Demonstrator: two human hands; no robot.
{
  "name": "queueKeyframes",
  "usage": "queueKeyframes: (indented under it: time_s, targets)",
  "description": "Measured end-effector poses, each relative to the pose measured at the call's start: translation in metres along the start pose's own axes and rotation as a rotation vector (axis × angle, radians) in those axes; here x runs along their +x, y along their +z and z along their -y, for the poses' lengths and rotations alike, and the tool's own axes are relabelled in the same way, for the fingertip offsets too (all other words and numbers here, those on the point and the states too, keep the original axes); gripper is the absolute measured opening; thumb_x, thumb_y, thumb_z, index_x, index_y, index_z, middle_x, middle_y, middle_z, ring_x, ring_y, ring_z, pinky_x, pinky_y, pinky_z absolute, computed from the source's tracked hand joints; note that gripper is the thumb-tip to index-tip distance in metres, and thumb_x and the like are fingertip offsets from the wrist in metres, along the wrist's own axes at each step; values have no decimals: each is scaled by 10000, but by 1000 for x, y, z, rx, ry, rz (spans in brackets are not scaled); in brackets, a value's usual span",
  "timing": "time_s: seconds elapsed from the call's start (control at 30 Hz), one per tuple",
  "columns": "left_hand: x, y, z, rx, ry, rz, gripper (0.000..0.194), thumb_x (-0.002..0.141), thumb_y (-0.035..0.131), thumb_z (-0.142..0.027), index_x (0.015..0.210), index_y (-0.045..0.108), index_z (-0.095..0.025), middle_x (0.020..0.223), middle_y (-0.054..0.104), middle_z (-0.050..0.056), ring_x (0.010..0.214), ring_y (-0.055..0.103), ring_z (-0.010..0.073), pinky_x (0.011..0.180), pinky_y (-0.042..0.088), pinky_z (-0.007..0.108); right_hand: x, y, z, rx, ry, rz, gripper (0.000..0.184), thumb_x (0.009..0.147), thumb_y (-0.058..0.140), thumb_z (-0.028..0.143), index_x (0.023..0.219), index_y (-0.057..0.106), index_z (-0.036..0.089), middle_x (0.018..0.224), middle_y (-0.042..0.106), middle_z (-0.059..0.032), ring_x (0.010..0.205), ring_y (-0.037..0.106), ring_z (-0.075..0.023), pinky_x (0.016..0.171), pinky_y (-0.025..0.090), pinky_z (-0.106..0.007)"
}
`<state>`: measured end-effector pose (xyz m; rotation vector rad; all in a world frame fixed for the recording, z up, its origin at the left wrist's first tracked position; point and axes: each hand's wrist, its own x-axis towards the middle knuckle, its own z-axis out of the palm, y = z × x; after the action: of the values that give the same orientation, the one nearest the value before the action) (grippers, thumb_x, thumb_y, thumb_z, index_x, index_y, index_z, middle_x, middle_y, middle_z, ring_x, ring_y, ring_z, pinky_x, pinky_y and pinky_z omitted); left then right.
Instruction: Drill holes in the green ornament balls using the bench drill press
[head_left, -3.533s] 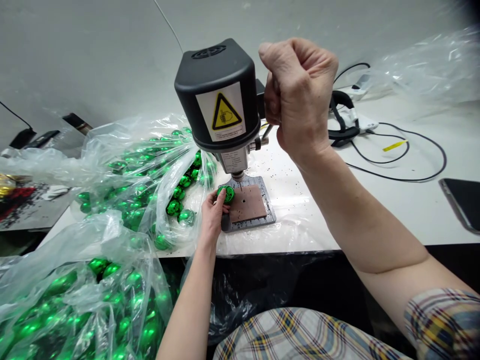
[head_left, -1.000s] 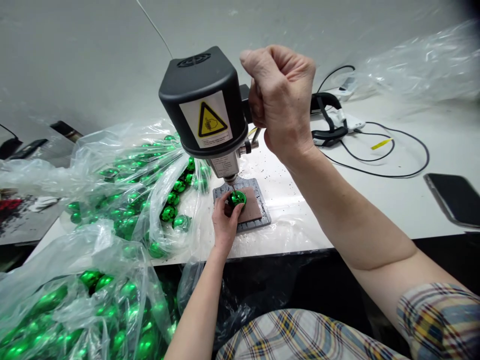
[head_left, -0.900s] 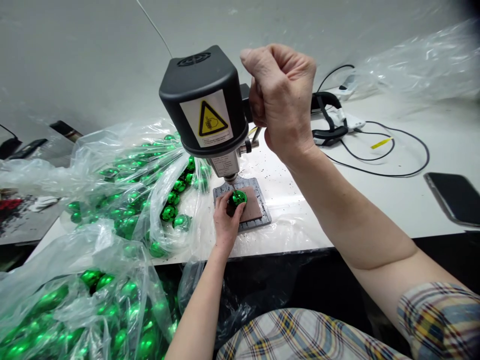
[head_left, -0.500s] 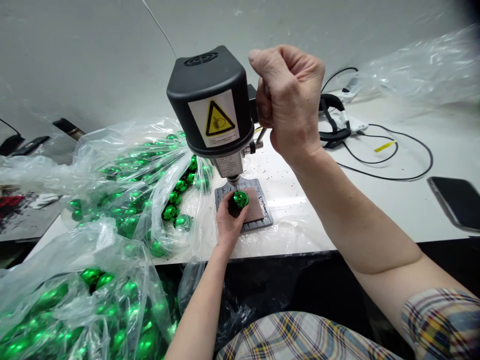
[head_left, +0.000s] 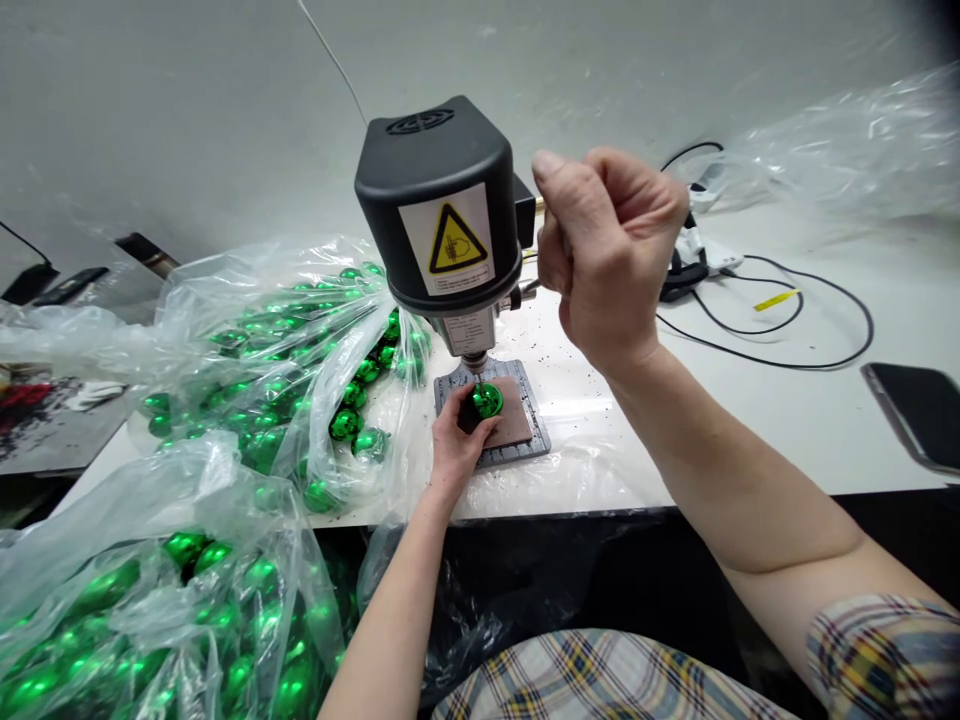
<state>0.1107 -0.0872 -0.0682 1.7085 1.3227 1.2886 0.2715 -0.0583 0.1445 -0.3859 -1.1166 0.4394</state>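
Near bag: a clear plastic bag [head_left: 225, 468] filled with shiny green balls is seen in front and to the left of the drill press [head_left: 431, 170].
Right hand: the right hand [head_left: 613, 245] is raised beside the drill press, to its right; its fingers are curled tight round the lever [head_left: 530, 288], whose end is hidden by the fist.
Left hand: below the head of the drill press, the thumb and fingers of the left hand [head_left: 454, 440] are clamped on a green ball [head_left: 490, 402].
Green ball: it is held over the brown board [head_left: 516, 426], directly under the drill bit; whether it is pierced cannot be told.
Phone: a dark phone [head_left: 916, 412] is laid well to the right of the drill press.
Second bag: more green balls are bunched in plastic [head_left: 319, 330] to the left of the drill press.
Cable: a black cable [head_left: 847, 362] is looped to the right of the drill press.
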Motion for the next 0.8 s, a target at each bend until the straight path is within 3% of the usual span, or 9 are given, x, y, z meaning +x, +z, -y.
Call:
queueKeyframes:
  time_s: [0.1,0.27,0.37,0.67,0.8]
  targets:
    - [0,0,-1,5,6,6,545,741,814,-284,1236,596,-220,1144,709,77,1080,683,240,958,565,408,-12,-4,3,-64,-25,-19,500,873,623,157,486,308,196,422,301,65,388,268,-60,432,182,-274]
    - [0,0,-2,15,-11,5,529,736,811,-271,1219,600,-223,1128,717,72,1067,691,238,959,566,414,-35,-15,1,-171,-34,-14,538,868,650,294,492,277,199,425,280,52,384,255,-76,416,185,-302]
    - [0,0,-1,13,-14,5,537,736,810,-274,1227,598,-228,1135,717,72,1067,693,238,962,565,416,-45,-19,-3,-164,-66,-17,530,866,628,291,511,245,203,431,250,54,375,239,-82,398,179,-315]
    - [-3,0,-2,-12,-21,6,532,761,797,-298,1245,592,-217,1154,713,84,1076,689,236,968,557,412,-56,-34,-16,-70,-405,216,459,772,558,12,556,194,190,456,189,70,360,188,-51,368,134,-273]
    - [-3,0,-2,-21,-37,1,534,757,796,-279,1246,591,-221,1155,710,78,1082,685,234,971,555,413,-58,-36,-19,-63,-415,240,474,765,574,27,528,197,188,428,184,74,340,191,-47,364,154,-276]
